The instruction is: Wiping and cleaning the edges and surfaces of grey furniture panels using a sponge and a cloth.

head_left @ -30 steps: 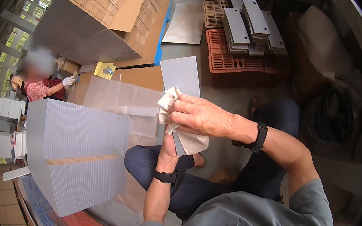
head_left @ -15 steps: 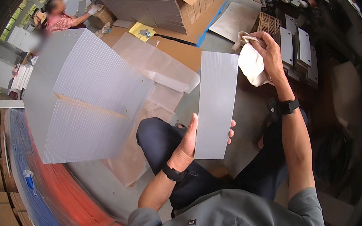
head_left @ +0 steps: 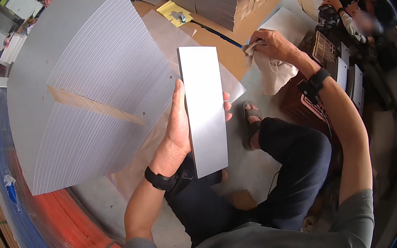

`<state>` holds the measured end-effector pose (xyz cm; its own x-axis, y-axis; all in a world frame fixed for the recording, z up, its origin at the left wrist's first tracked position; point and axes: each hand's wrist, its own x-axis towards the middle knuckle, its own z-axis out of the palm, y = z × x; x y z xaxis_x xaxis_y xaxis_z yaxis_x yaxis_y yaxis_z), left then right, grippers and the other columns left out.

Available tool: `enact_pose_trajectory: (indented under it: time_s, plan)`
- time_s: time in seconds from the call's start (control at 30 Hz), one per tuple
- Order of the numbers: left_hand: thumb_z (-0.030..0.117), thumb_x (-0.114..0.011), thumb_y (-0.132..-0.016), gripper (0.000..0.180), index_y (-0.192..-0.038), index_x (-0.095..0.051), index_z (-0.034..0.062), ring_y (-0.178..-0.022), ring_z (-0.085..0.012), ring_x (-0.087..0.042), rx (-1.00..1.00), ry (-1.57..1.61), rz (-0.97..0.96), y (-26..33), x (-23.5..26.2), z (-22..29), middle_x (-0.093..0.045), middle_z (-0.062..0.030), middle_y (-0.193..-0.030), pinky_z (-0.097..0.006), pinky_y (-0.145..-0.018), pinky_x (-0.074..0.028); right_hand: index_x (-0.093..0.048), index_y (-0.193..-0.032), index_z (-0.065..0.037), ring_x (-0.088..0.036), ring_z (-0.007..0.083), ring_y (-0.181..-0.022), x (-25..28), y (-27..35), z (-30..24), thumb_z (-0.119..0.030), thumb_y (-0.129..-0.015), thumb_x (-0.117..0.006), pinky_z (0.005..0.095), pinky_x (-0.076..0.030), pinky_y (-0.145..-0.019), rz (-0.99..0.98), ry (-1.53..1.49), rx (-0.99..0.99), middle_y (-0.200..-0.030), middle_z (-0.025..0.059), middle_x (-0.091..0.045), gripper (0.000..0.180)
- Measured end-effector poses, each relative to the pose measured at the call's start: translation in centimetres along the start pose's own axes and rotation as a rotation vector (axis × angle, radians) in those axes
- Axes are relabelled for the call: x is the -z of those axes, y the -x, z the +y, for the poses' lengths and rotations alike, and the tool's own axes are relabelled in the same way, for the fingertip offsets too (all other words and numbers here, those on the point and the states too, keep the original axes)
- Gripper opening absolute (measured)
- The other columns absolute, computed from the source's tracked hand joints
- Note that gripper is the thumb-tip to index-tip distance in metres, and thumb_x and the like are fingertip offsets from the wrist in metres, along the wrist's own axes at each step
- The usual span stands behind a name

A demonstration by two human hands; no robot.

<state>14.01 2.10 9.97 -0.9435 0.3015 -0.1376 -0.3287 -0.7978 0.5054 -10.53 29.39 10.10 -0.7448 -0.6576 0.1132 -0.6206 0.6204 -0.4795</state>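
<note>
A flat, light-grey rectangular panel [head_left: 205, 110] stands nearly upright in front of me, its face bright with reflected light. My left hand [head_left: 178, 121] grips it from behind and the side, thumb along the left edge and fingertips showing at the right edge. Off to the right, my right hand [head_left: 276, 48] pinches a bunched cream cloth [head_left: 274, 71], which hangs down below the fingers. The cloth and the panel are apart. Close by on the left rises a large stack of grey panels [head_left: 96, 72] with a brown strip [head_left: 98, 107] across their edges.
Red wrapped material [head_left: 66, 226] and blue wrapped material [head_left: 15, 218] lie at the left. A yellow sheet [head_left: 174, 13] rests on cardboard ahead. Plastic crates [head_left: 323, 50] and more panels [head_left: 353, 83] stand at the right, where a co-worker [head_left: 351, 8] bends over.
The panel has moved left and turned more upright, away from the cloth. My right hand has drawn the cloth slightly left and up, and my view has shifted.
</note>
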Motion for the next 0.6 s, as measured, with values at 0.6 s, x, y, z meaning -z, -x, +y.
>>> enact_pose_trajectory:
  time_s: [0.6]
  plan:
    - [0.075, -0.013, -0.101, 0.093, -0.142, -0.050, -0.0005, -0.104, -0.0279, -0.066, 0.114, -0.183, 0.547, -14.3, 8.5, 4.3, -0.065, -0.0189, -0.124, -0.044, -0.094, -0.055, -0.055, -0.135, -0.004, -0.059, 0.0363, -0.126, -25.0, -34.9, 14.7, -0.052, -0.084, -0.077, 0.0460, -0.050, -0.104, 0.065, 0.016, -0.287, -0.136, 0.0181, -0.058, 0.073]
